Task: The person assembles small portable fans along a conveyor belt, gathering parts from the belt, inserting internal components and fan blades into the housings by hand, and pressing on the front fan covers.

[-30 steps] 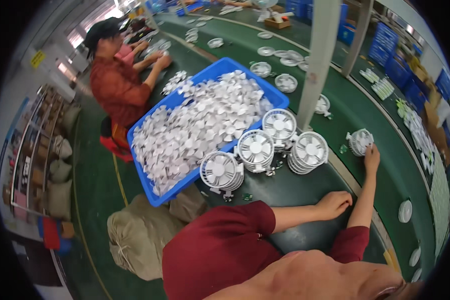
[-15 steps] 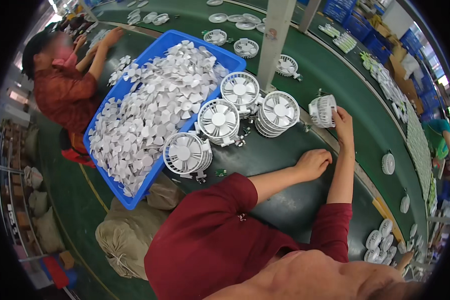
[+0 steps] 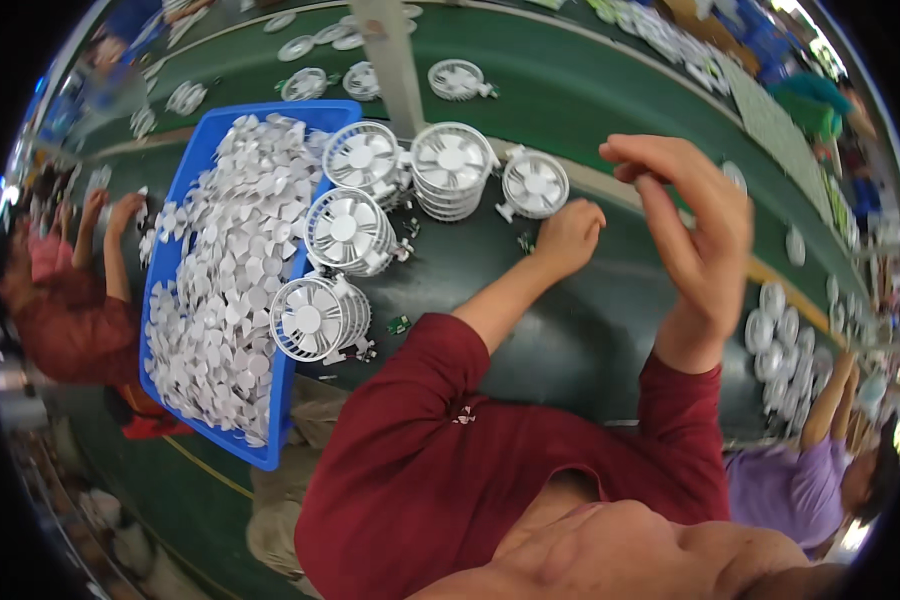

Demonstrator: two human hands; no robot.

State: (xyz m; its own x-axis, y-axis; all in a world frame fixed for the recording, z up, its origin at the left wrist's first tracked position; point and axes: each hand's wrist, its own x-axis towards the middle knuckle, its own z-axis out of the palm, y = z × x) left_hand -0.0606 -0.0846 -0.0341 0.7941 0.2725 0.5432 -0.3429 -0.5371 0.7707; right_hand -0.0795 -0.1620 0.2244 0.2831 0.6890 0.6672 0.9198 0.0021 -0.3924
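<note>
Loosely curled, my left hand (image 3: 570, 240) rests on the dark worktable just beside a single white round fan housing (image 3: 536, 184). Nothing shows in its fingers. My right hand (image 3: 705, 225) is raised over the table's far edge, fingers bent, thumb apart, empty. Left of that single housing stands a stack of slatted housings (image 3: 452, 165). More stacks sit along the blue crate: one at the back (image 3: 363, 158), one in the middle (image 3: 346, 228) and one nearest me (image 3: 312, 318). White fan blades (image 3: 230, 270) fill the blue crate (image 3: 282, 420).
A grey metal post (image 3: 390, 70) rises behind the stacks. Beyond the table runs a green conveyor (image 3: 560, 105) carrying fan parts. White round parts (image 3: 780, 350) are piled at the right, near a co-worker in purple (image 3: 785, 490). Another person (image 3: 80, 320) works left of the crate.
My right hand has let go of the fan housing, which now lies on the table beside the stacks. My left hand has moved next to it. The view has swung right.
</note>
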